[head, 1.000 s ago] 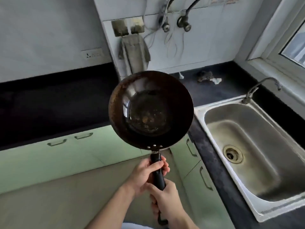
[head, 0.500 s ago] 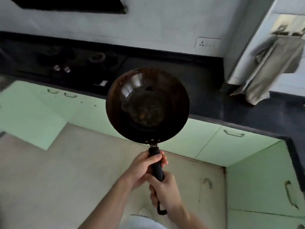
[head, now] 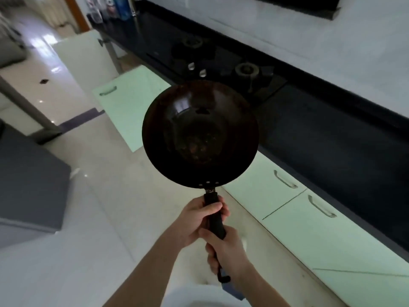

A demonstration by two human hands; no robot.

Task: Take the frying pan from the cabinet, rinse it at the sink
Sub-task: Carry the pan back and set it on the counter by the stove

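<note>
A person holds a dark pan [head: 200, 134] out in front with both hands, its bowl tipped toward the camera. The left hand [head: 194, 222] grips the black handle [head: 215, 220] near the rivets, thumb laid across the top. The right hand [head: 228, 251] is wrapped round the handle just below it, the two hands touching. Only the loop [head: 223, 279] at the handle's end shows beneath.

Brownish specks sit in the pan's bottom (what they are cannot be told). The pan hangs in the air above the pale floor [head: 99, 196] and the edge of the black worktop [head: 321, 134] – resting on neither. Behind it a hob [head: 221, 63] lies set into the worktop. Pale green cabinet doors [head: 332, 235] run beneath at right, and one more green door [head: 130, 107] juts out at left.
</note>
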